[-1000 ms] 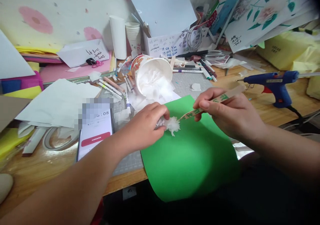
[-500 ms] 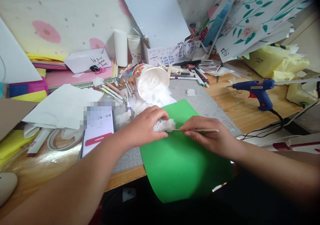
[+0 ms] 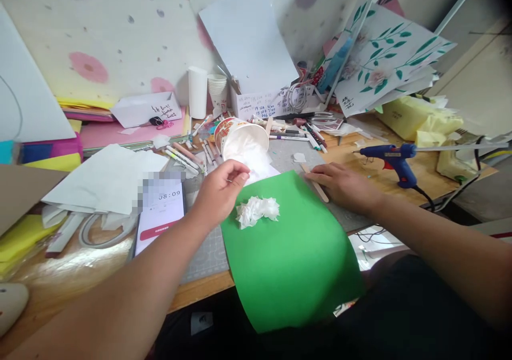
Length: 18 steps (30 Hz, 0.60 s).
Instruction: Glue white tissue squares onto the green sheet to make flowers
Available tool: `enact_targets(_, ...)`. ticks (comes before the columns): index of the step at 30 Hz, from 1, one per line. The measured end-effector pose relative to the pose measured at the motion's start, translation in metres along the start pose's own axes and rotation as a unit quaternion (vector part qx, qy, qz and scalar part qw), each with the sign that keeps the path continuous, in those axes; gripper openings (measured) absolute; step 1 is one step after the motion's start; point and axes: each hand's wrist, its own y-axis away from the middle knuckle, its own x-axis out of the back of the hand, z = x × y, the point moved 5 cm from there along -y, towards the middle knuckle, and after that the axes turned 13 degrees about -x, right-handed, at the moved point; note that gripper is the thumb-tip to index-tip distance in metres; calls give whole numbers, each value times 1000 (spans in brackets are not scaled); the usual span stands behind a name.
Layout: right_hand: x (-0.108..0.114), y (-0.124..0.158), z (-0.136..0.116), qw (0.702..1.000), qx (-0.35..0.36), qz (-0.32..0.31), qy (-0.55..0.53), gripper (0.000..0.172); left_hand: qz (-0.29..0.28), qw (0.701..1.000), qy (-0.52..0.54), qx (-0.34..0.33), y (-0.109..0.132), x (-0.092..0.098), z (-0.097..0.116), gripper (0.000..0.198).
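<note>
A white crumpled tissue wad (image 3: pixel 256 210) lies loose on the green paper sheet (image 3: pixel 292 258), which hangs over the table's front edge. My left hand (image 3: pixel 220 189) hovers just above and left of the wad, fingers curled in with nothing seen in them, its fingertips near the tissue spilling from a tipped paper cup (image 3: pixel 240 138). My right hand (image 3: pixel 340 185) rests flat on the grey cutting mat (image 3: pixel 288 157) beside the sheet's far right corner. Its stretched fingers lie over a flat wooden stick (image 3: pixel 320 190) on the mat.
A phone (image 3: pixel 160 216) showing a timer lies left of the sheet. A blue glue gun (image 3: pixel 394 157) stands to the right with its cord trailing. Several markers (image 3: pixel 188 154), white paper sheets (image 3: pixel 104 178), stacked cups (image 3: pixel 218 90) and painted papers (image 3: pixel 384 56) crowd the back.
My left hand let go of the tissue wad, which now lies on the green sheet. My right hand moved up and right and laid the stick on the mat. The view tilted upward.
</note>
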Motion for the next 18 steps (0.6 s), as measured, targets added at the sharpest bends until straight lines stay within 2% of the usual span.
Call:
enact_targets(2,4,6,9,999,-11,2,33,46,-8,1000,0,-13,0,4,2,24)
enact_targets(4,18,16,25,997,-43,25,63,41,-85,994,-23,-57,2,-3,10,37)
enact_targets(6,40,28,51,988,-104,67,94,30,-172,977,-60,-110,8,-16,19,52)
enact_targets(8,66,43,83,965,-194,119,130,28,-208,964,-91,-137,12,-27,24,57)
enact_targets(10,88,60,114,932,-286,156,157,36,-210,962,-111,-135,14,-36,27,54)
enact_targets(12,96,74,139,914,-340,157,155,43,-199,964,-125,-124,13,-42,27,48)
enact_targets(15,91,81,167,911,-367,155,111,42,-185,966,-135,-116,10,-46,26,35)
enact_targets(18,79,76,186,911,-359,195,45,41,-180,967,-141,-112,8,-45,26,21)
